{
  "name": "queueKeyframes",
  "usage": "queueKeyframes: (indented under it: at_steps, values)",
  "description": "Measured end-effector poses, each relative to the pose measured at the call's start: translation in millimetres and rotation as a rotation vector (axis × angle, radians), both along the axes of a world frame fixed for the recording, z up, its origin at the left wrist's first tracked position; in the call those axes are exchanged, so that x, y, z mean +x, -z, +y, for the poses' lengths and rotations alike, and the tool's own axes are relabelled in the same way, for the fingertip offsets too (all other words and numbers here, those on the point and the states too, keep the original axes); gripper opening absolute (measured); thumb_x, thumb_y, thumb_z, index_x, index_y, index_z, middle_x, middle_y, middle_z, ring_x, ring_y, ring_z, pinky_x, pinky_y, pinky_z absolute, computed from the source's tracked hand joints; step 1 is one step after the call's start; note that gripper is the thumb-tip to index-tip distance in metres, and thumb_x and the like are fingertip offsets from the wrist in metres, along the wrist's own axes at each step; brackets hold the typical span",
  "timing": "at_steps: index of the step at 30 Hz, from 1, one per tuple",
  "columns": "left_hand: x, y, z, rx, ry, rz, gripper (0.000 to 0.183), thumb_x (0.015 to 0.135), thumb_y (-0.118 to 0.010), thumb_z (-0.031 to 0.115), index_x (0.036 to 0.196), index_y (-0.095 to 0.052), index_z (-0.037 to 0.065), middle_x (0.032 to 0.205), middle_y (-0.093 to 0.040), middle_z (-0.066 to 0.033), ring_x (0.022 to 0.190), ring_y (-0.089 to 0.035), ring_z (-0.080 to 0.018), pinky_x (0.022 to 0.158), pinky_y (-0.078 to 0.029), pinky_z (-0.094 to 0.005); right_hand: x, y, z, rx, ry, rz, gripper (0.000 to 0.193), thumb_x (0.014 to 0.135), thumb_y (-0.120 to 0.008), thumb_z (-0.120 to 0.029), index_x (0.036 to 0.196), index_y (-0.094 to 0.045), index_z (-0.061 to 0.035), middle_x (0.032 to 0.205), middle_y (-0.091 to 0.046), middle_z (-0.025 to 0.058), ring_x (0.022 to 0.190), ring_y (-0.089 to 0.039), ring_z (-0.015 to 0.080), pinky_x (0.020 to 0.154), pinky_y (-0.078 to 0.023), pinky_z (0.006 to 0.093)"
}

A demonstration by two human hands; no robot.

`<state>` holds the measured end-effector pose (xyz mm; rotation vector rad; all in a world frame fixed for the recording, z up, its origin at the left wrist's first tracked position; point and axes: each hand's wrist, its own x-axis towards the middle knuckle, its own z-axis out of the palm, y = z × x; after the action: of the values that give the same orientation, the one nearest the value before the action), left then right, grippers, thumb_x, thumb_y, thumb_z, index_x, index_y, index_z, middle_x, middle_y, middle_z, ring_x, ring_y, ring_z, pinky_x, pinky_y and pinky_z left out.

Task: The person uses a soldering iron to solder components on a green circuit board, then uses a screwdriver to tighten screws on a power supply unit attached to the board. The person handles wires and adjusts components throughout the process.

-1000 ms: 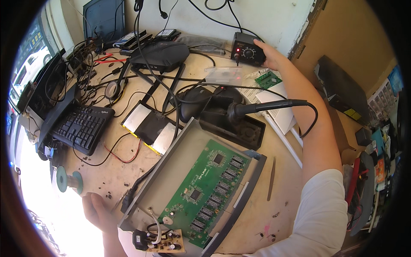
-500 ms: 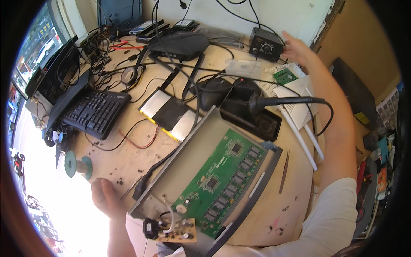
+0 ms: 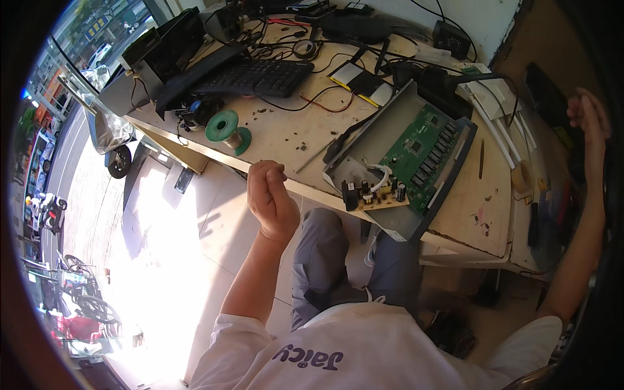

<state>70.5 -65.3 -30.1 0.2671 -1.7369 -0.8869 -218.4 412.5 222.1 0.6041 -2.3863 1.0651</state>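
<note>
Green circuit board (image 3: pixel 416 153): long, lined with black chips, lying inside a shallow grey metal casing (image 3: pixel 468 149) with one dark long side. The casing rests aslant on the pale wooden desk (image 3: pixel 286 123), its near corner jutting past the front edge.

Tan power board (image 3: pixel 392 200): small, crowded with upright parts, at the casing's near left corner, a white cable looping above it.

Progress: judged from how things lie, partway. The casing is open, with no cover on it, and both boards are exposed. Closing it up is not yet done; whether any joint needs more work cannot be told.

Left hand (image 3: pixel 272 201): raised in front of the desk edge, fingers curled into a loose fist, nothing seen inside. It touches neither board nor casing; the nearest large thing is a green plastic spool (image 3: pixel 222 125) standing on the desk.

Right hand (image 3: pixel 589 117): lifted at the far right, well apart from the casing, fingers partly unfolded and apparently empty, though the dim, blurred rim makes their spread hard to judge.

Tools: slim dark tweezers (image 3: pixel 481 159) lie just right of the casing; a black soldering iron (image 3: pixel 481 77) is beyond it, out of both hands.
</note>
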Motion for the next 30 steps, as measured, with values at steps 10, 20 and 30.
queueKeyframes:
  at_steps: [10,20,30]
  values:
    - [167,109,37,0.309,0.089,-0.44,0.026,0.101,-0.057,0.007,0.076,-0.051,0.001,0.068,-0.052,-0.0047,0.062,-0.047,-0.013,0.057,-0.039,-0.0301,336,284,-119,-0.617,-0.26,-0.756,0.018,0.102,-0.063,-0.012,0.109,-0.068,0.0044,0.082,-0.07,0.0077,0.073,-0.065,0.0123,0.065,-0.051,0.0277]
    - [232,156,28,0.568,0.208,-0.477,0.039,0.107,-0.051,0.018,0.072,-0.041,0.003,0.059,-0.044,-0.0031,0.058,-0.04,-0.0086,0.051,-0.035,-0.0319,351,259,-150,-0.474,-0.32,-0.756,0.02,0.104,-0.06,-0.014,0.116,-0.067,0.0012,0.089,-0.071,0.007,0.079,-0.067,0.0124,0.072,-0.055,0.027]
    - [254,123,0,0.541,0.127,-0.495,0.014,0.103,-0.057,0.012,0.107,-0.064,0.001,0.08,-0.065,-0.0037,0.064,-0.057,-0.0101,0.058,-0.047,-0.0288,292,201,-209,-0.391,-0.398,-0.328,0.019,0.099,-0.066,-0.008,0.114,-0.07,0.0035,0.093,-0.074,0.0077,0.082,-0.069,0.0104,0.072,-0.056,0.0256]
